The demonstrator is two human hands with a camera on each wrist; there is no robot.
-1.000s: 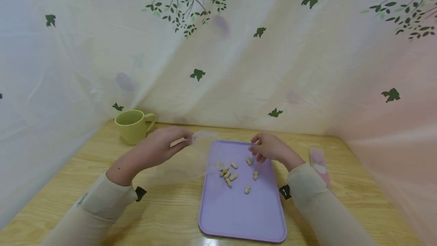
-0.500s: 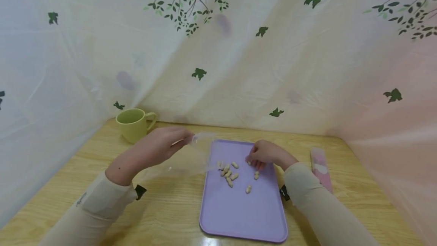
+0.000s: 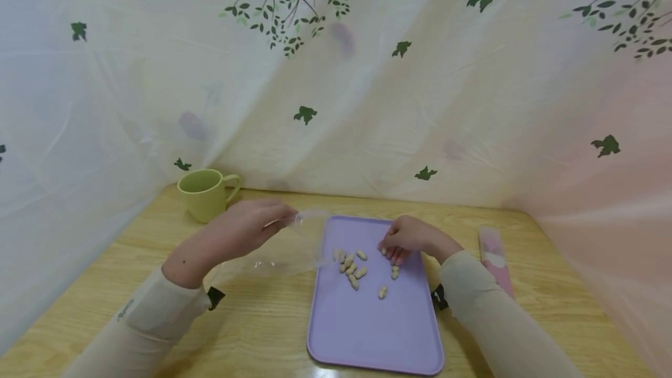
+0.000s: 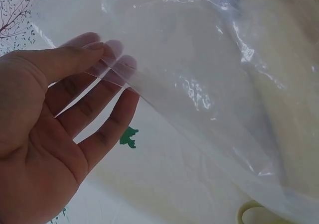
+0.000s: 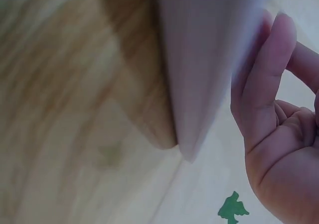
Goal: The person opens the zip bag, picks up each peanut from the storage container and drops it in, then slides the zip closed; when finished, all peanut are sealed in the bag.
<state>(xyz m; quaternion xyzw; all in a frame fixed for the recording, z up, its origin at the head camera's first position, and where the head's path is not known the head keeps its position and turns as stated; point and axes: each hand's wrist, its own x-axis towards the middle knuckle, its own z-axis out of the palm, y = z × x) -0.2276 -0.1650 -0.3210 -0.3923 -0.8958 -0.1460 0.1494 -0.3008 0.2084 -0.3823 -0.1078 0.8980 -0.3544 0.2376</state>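
Note:
My left hand (image 3: 252, 226) pinches the edge of a clear plastic bag (image 4: 189, 84) between thumb and fingers, and the bag hangs out over the left rim of a purple tray (image 3: 367, 331). Several unshelled peanuts (image 3: 350, 262) lie loosely grouped on the tray's left half. At the tray's far right side, my right hand (image 3: 412, 237) reaches down with fingertips around one peanut (image 3: 384, 251). Just below those fingers lies another peanut (image 3: 395, 273), and a further peanut (image 3: 382, 292) rests nearer the tray's middle. In the right wrist view, curled fingers (image 5: 264, 79) show beside the tray's edge.
A yellow-green mug (image 3: 203, 197) stands at the back left of the wooden table (image 3: 252, 331), behind my left hand. Right of the tray lies a pink and white flat strip (image 3: 493, 255), partly behind my right sleeve. A curtain with leaf and bird prints (image 3: 367, 133) encloses the table.
My right hand has lowered from above the tray's far right corner onto a peanut, its fingers closing together around it. The left hand stays nearly still while the bag shifts slightly.

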